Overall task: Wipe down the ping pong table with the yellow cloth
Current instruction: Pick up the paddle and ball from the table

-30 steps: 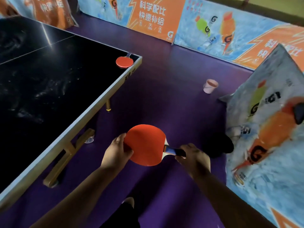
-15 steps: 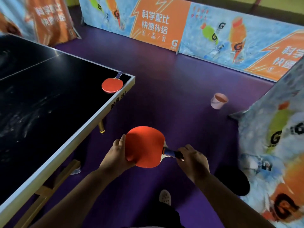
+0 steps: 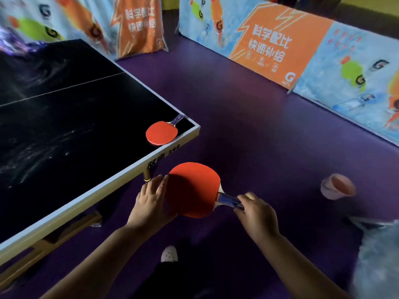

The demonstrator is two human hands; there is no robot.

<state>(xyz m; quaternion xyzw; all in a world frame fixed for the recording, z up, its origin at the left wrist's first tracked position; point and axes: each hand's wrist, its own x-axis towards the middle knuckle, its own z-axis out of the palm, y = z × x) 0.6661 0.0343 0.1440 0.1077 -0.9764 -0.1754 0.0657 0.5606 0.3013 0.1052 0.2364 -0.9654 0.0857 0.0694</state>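
Observation:
The black ping pong table (image 3: pixel 64 130) fills the left side, its top streaked with smears, its near corner at the middle. A red paddle (image 3: pixel 162 133) lies flat on that corner. I hold a second red paddle (image 3: pixel 194 188) in the air just off the table's edge. My right hand (image 3: pixel 257 214) grips its blue handle. My left hand (image 3: pixel 151 203) supports the blade's left edge with fingers nearly straight. No yellow cloth is in view.
A pink cup (image 3: pixel 336 186) lies tipped on the purple floor to the right. Printed barrier boards (image 3: pixel 269 50) fence the court at the back and right. A wooden table leg (image 3: pixel 43 249) stands below the edge. My shoe (image 3: pixel 169 253) shows below my hands.
The view has swung left and nearer to the table corner. Both hands keep their hold on the paddle, which now hangs closer to the table's edge.

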